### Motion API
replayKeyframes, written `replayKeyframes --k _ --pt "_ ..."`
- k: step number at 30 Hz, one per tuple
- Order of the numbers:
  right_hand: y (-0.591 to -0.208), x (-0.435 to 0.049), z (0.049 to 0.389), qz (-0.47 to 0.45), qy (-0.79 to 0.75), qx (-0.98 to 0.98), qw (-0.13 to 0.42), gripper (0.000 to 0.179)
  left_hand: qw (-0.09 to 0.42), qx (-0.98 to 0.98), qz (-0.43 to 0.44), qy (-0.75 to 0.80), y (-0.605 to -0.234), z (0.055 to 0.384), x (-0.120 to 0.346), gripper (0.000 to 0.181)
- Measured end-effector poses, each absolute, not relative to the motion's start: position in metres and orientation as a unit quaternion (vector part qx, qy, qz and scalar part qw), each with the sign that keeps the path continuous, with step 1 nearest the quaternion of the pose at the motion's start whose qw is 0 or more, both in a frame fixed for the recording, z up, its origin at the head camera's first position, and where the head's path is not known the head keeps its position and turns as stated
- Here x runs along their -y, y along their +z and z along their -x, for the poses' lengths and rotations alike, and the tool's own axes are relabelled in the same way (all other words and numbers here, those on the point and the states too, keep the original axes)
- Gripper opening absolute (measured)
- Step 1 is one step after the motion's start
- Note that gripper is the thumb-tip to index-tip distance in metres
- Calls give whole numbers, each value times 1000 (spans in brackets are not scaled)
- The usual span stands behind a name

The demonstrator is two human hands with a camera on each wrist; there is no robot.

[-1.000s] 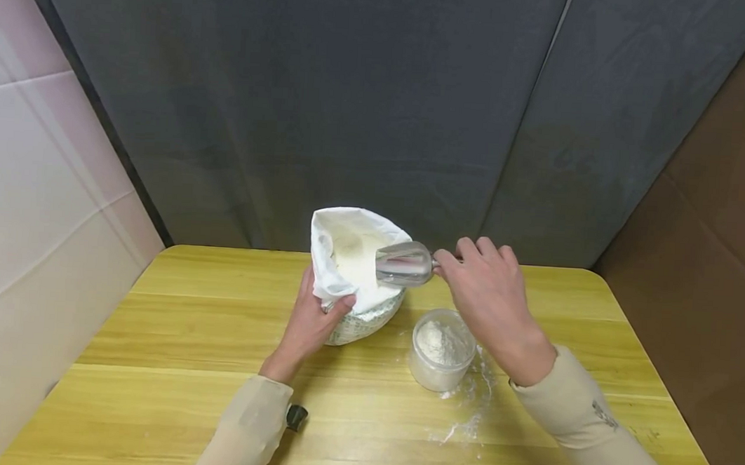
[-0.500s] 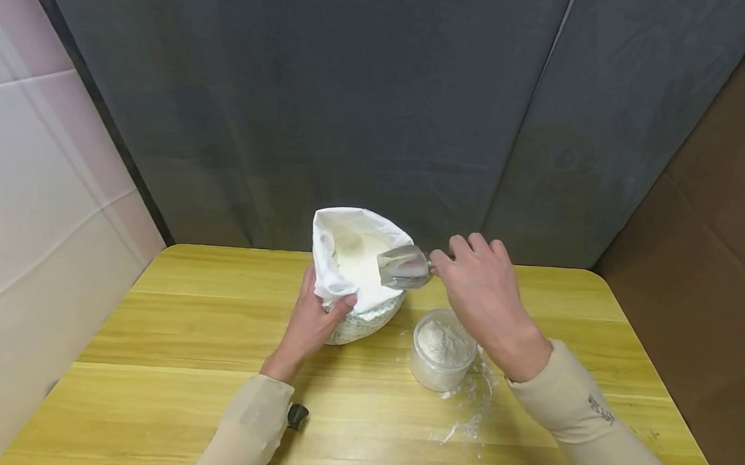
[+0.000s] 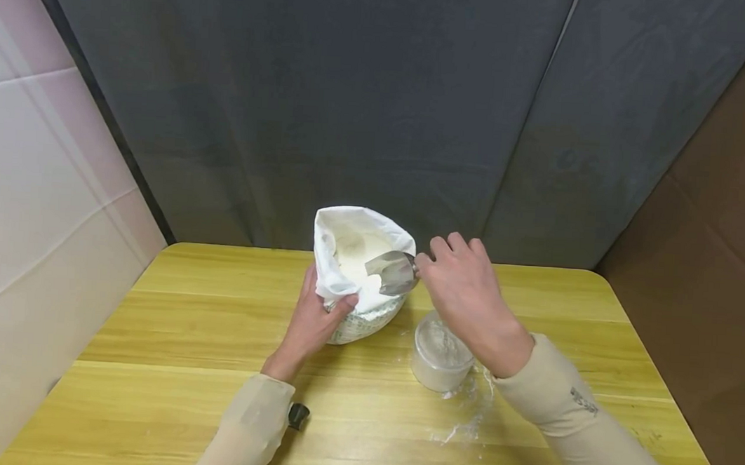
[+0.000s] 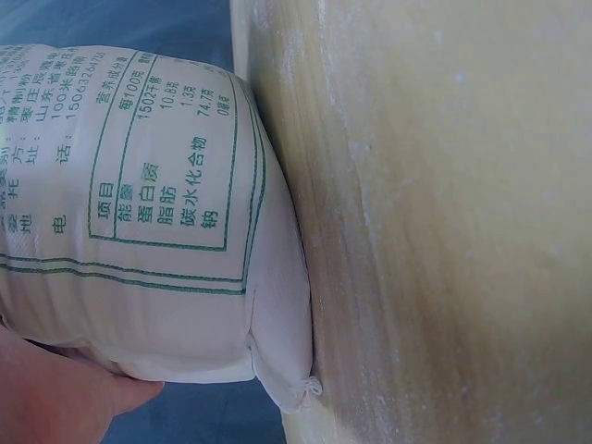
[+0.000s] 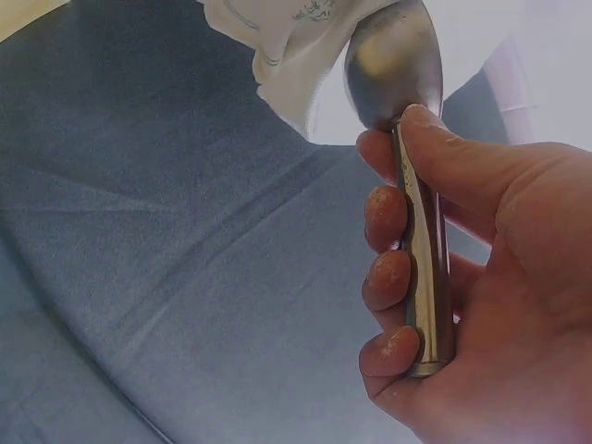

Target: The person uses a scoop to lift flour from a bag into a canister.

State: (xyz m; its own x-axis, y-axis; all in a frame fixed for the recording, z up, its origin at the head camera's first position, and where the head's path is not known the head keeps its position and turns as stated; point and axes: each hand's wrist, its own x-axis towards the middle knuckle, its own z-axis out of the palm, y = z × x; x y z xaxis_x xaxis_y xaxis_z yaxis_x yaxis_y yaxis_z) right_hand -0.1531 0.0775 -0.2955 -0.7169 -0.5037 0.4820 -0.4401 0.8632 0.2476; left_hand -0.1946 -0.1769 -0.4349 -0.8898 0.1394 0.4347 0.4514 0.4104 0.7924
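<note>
A white cloth flour bag with green print leans on the table, its mouth spread and pale flour showing inside. My left hand grips the near left side of its rim, thumb over the edge. In the left wrist view the printed side of the bag lies close by the tabletop. My right hand holds a metal scoop by its handle, fingers and thumb wrapped round it in the right wrist view. The scoop's bowl is in the bag's mouth, over the flour.
A clear round tub with flour in it stands right of the bag, partly under my right forearm. Spilled flour streaks the wooden table beside the tub. A dark curtain hangs behind the table's far edge.
My right hand has moved left with the scoop, turning and tipping its bowl further into the bag's mouth. My left hand and the bag have stayed nearly in place.
</note>
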Motion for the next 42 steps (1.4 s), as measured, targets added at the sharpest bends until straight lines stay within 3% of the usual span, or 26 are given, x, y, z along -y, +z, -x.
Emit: replayKeyframes --k 42 --pt "-321 -49 168 -276 -45 915 292 15 155 827 181 -509 -433 192 176 110"
